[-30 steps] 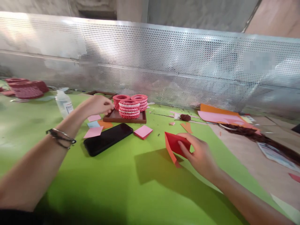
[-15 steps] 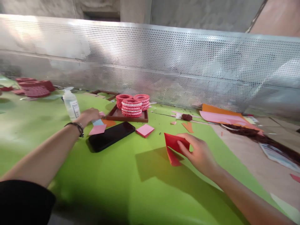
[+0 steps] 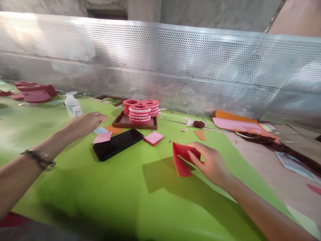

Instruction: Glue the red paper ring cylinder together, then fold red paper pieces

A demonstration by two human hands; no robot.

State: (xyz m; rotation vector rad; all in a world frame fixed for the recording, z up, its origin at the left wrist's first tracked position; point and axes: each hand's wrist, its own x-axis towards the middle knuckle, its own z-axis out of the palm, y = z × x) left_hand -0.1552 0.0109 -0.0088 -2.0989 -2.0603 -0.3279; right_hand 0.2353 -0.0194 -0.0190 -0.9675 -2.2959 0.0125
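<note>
My right hand [image 3: 213, 164] pinches a red folded paper [image 3: 184, 155] between thumb and fingers. The paper stands partly opened into a V over the green table, its lower flap near the surface. My left hand [image 3: 89, 123], with a dark bracelet at the wrist, hovers above the table's left side with fingers drawn together. A pinkish bit shows at its fingertips; I cannot make out whether it is paper. Below that hand are a light blue slip [image 3: 101, 130], a pink slip [image 3: 102, 137] and an orange piece [image 3: 113, 129]. A black phone [image 3: 119, 144] lies beside them, partly under the pink slip.
A pink-and-red folded paper square [image 3: 153, 137] lies right of the phone. Behind stands a brown tray [image 3: 122, 122] with stacked red rings [image 3: 139, 114]. A pump bottle [image 3: 72, 104] is at left. Orange and pink sheets [image 3: 238, 124] and brown cord [image 3: 263, 142] lie right.
My left hand has lifted off the paper slips and drawn back a little toward me. The red paper stays in my right hand, nearly still. The view has shifted slightly.
</note>
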